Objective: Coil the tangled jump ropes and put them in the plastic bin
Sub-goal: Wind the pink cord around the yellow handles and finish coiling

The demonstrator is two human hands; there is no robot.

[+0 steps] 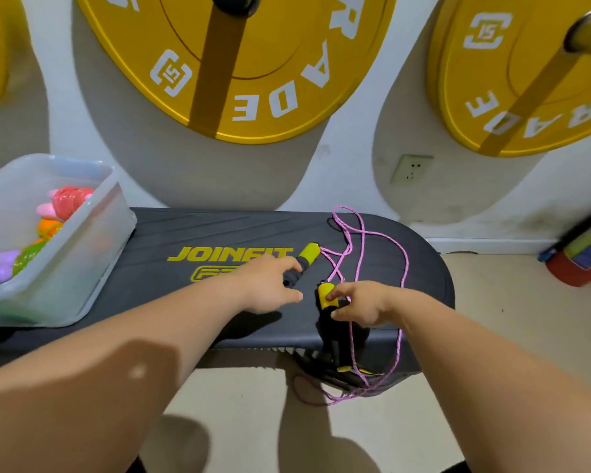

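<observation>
A pink jump rope (359,240) lies in loose loops on the right part of a dark step platform (191,230) and hangs over its front edge. The rope has two yellow-and-black handles. My left hand (270,285) rests on the far handle (308,253), fingers curled around its black end. My right hand (362,303) pinches the near handle (327,295) between thumb and forefinger. A clear plastic bin (93,247) stands on the platform's left end, holding several coiled ropes in red, orange, green and purple.
Two big yellow weight plates (239,63) hang on the white wall behind the platform, with a wall socket (411,169) between them. A red and blue object (584,257) sits on the floor at far right. Beige floor lies in front.
</observation>
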